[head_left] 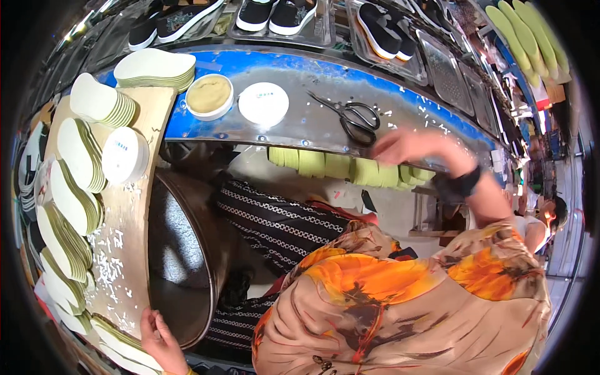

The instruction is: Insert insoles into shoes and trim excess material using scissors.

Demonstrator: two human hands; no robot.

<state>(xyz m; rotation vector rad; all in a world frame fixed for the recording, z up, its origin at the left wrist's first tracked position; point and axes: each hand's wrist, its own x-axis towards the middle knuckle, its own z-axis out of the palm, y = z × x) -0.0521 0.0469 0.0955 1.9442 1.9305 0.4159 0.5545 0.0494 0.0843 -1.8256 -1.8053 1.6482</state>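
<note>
While the right hand [403, 147] is blurred at the near edge of the metal table [306, 128], the black scissors [342, 110] are seen just beyond its fingertips, to its left. They are formed of slim dark blades and two wide looped handles; the handles are turned toward the hand, and the blades are pointed away from it to the far left. Because of the blur, it cannot be told whether the fingers are closed or spread, or whether a handle is touched.

The left hand [164, 344] is held at the near end of the wooden table [132, 209], with the fingers slightly curled and the thumb parted from them. Just to its left a stack of insoles [125, 344] is laid; farther ahead of it more insole stacks [81, 156] are lined along the outer edge. They are topped in creamy white, layered in pale green at the sides, and cut to a rounded, waisted outline. Small white scraps [111, 269] are scattered ahead of this hand, and beyond them a round white lid [124, 156] is placed. To the left of the right hand, past the scissors, another white lid [264, 104] and a tub of tan paste [209, 94] are set.
</note>
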